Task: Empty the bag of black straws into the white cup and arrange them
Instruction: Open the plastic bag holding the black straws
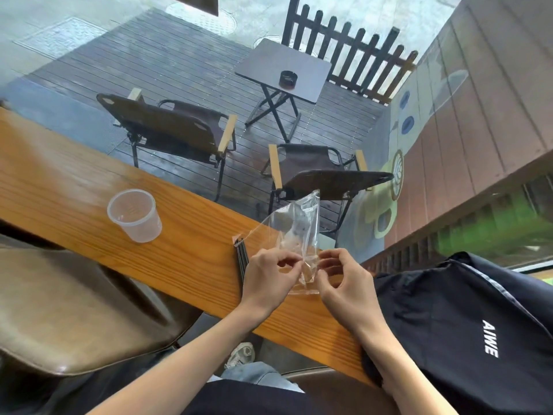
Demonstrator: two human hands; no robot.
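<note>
Straws, black, one bundle, exact no. unclear, are lying on the wooden counter beside the left hand. Both hands, left & right, are pinching one clear bag. One cup is standing well left.

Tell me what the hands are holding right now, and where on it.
Both the left hand and right hand pinch the clear plastic bag at its near end.
</note>
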